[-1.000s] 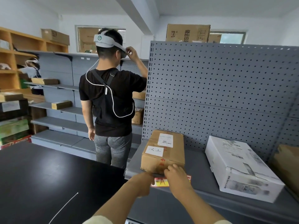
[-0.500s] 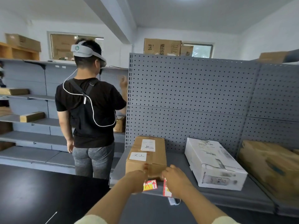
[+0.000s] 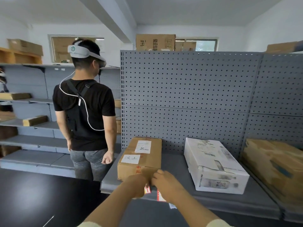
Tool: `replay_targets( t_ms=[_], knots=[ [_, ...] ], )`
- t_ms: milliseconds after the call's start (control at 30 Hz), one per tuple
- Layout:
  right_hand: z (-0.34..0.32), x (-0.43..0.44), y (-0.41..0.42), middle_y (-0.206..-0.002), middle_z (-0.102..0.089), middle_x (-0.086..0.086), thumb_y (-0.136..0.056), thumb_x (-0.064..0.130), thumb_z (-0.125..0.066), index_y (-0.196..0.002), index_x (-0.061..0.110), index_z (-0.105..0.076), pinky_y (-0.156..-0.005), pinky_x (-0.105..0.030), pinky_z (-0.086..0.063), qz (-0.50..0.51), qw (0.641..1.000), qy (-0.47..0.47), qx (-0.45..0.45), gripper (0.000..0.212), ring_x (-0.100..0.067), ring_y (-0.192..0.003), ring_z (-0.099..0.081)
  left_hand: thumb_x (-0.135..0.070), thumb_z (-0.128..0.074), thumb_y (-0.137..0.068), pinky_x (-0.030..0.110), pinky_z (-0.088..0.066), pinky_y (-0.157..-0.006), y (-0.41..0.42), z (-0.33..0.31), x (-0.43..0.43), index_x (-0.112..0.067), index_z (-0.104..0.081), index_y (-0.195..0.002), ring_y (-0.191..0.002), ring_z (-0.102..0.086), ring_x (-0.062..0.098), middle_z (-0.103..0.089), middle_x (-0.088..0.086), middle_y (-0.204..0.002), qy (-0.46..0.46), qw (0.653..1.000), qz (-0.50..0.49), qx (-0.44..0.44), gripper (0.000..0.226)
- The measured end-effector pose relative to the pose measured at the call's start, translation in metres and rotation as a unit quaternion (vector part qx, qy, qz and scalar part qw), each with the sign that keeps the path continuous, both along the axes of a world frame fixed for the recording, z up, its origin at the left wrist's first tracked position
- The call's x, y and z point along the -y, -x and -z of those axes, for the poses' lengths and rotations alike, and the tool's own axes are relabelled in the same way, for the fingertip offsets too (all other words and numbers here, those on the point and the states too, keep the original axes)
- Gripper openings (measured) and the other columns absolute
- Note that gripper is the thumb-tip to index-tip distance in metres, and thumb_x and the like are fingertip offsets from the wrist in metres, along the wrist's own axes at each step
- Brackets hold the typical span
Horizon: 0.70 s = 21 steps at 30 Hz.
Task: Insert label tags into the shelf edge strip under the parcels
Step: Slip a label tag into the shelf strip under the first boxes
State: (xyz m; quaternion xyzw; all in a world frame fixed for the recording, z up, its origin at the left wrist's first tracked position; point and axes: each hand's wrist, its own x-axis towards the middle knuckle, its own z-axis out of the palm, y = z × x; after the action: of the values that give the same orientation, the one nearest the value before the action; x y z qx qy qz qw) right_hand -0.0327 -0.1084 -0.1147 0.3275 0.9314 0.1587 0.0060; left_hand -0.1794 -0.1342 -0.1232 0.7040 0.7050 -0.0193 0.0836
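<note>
3 parcels on shelf (image 3: 172,163). Left hand (image 3: 136,185), right hand (image 3: 165,184) at edge strip (image 3: 229,203); 2 red tags visible (image 3: 147,190); finger grip unclear.

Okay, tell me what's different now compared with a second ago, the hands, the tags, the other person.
The other person dropped the raised arm to their side. Both hands, left hand and right hand, stay at the shelf edge strip below the brown parcel; the one red-and-yellow tag now shows as separate bits, red tags between and beside them. Parcels, including the white parcel, unmoved.
</note>
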Motion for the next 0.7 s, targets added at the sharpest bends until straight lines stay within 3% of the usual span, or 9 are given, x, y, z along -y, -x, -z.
replay_targets(
  t_ms=[100, 233, 433, 533, 700],
  knots=[
    [0.007, -0.008, 0.003, -0.125, -0.055, -0.013, -0.088, 0.003, -0.059, -0.122, 0.004, -0.056, -0.103, -0.039, -0.033, -0.030, 0.994, -0.059, 0.086, 0.034, -0.030, -0.119, -0.043, -0.003, -0.046, -0.091, 0.031, -0.049, -0.085, 0.000, 0.004, -0.005, -0.007, -0.061, -0.118, -0.107, -0.061, 0.027, -0.063, 0.011, -0.120, -0.004, 1.000, -0.029, 0.007, 0.030],
    [0.008, -0.016, -0.004, -0.130, -0.053, -0.007, -0.090, 0.013, -0.059, -0.126, 0.011, -0.055, -0.108, -0.037, -0.028, -0.061, 0.983, -0.113, 0.131, 0.036, -0.027, -0.123, -0.041, -0.003, -0.046, -0.090, 0.034, -0.051, -0.088, -0.007, 0.008, -0.004, -0.011, -0.060, -0.120, -0.108, -0.061, 0.027, -0.062, 0.009, -0.123, -0.009, 0.997, -0.071, 0.017, 0.034],
    [0.005, -0.020, -0.016, -0.128, -0.056, -0.008, -0.091, 0.012, -0.056, -0.124, 0.012, -0.056, -0.105, -0.037, -0.031, -0.094, 0.979, -0.130, 0.123, 0.033, -0.027, -0.124, -0.042, -0.005, -0.047, -0.089, 0.035, -0.050, -0.093, -0.024, 0.008, 0.006, -0.014, -0.058, -0.125, -0.112, -0.059, 0.027, -0.059, 0.008, -0.127, -0.012, 0.995, -0.095, -0.005, 0.038],
    [0.006, -0.021, -0.017, -0.126, -0.057, -0.010, -0.090, 0.009, -0.056, -0.120, 0.011, -0.059, -0.102, -0.037, -0.033, -0.078, 0.986, -0.106, 0.106, 0.030, -0.028, -0.121, -0.045, -0.005, -0.045, -0.089, 0.039, -0.048, -0.098, -0.028, 0.004, 0.009, -0.018, -0.059, -0.125, -0.116, -0.056, 0.026, -0.057, 0.007, -0.130, -0.013, 0.996, -0.088, -0.007, 0.041],
    [0.007, -0.020, -0.030, -0.118, -0.061, -0.014, -0.095, 0.011, -0.049, -0.114, 0.007, -0.061, -0.097, -0.038, -0.035, -0.031, 0.991, -0.085, 0.096, 0.023, -0.030, -0.112, -0.050, -0.006, -0.046, -0.089, 0.038, -0.050, -0.095, -0.035, 0.003, 0.007, -0.019, -0.060, -0.124, -0.112, -0.058, 0.027, -0.059, 0.006, -0.127, -0.019, 0.996, -0.085, -0.004, 0.040]
  ],
)
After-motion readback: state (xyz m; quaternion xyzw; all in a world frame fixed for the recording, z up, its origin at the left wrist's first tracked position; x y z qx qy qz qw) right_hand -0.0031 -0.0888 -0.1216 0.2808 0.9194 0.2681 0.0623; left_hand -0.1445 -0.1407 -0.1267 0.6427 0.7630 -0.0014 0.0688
